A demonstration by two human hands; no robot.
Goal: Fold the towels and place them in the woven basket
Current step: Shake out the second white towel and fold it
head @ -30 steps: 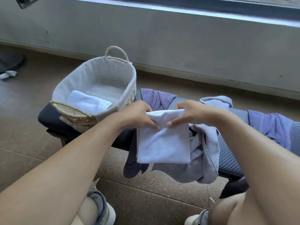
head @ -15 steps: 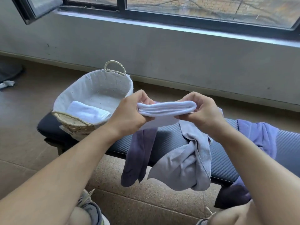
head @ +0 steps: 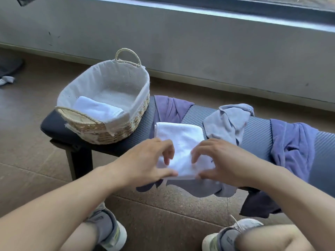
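White towel [head: 179,140] lies folded on the bench [head: 257,129], near edge pinched between thumbs and curled fingers of left hand [head: 145,163] and right hand [head: 221,160]. Layers may slip apart on lifting, or snag the purple cloths [head: 293,142] beside. Basket [head: 137,109] waits beyond, one towel inside.

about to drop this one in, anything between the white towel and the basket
Nothing visible blocks it. The white towel lies on the bench right of the woven basket, whose open top holds only one folded towel at its near end.
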